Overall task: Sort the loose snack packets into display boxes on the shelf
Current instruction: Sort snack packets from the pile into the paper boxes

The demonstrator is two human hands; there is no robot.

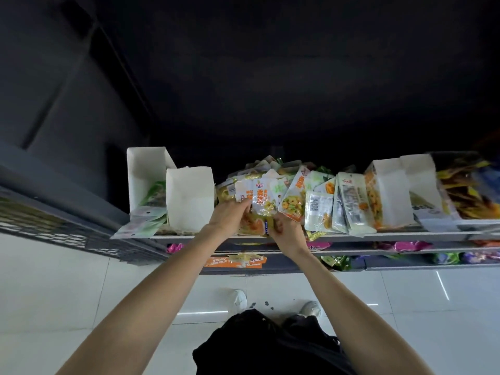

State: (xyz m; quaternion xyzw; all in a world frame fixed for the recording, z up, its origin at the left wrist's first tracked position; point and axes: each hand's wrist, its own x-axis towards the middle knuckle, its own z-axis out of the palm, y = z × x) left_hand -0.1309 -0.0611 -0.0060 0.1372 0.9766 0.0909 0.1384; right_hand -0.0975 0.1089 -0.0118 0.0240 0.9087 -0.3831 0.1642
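Observation:
A heap of loose snack packets (292,185) lies across the middle of the top shelf (405,235). My left hand (230,216) pinches the upper left side of a small stack of orange and white packets (263,205) at the shelf's front. My right hand (285,230) grips the same stack from below right. A white display box (190,198) stands just left of my hands, and a second white box (143,171) behind it holds green packets. Another white display box (389,193) with orange packets stands to the right.
Green and white packets (140,223) spill over the shelf's left front corner. Lower shelves (392,253) hold pink, green and purple packets. A grey perforated rack (54,220) juts out at the left. More yellow packets (465,190) fill the far right. White floor tiles lie below.

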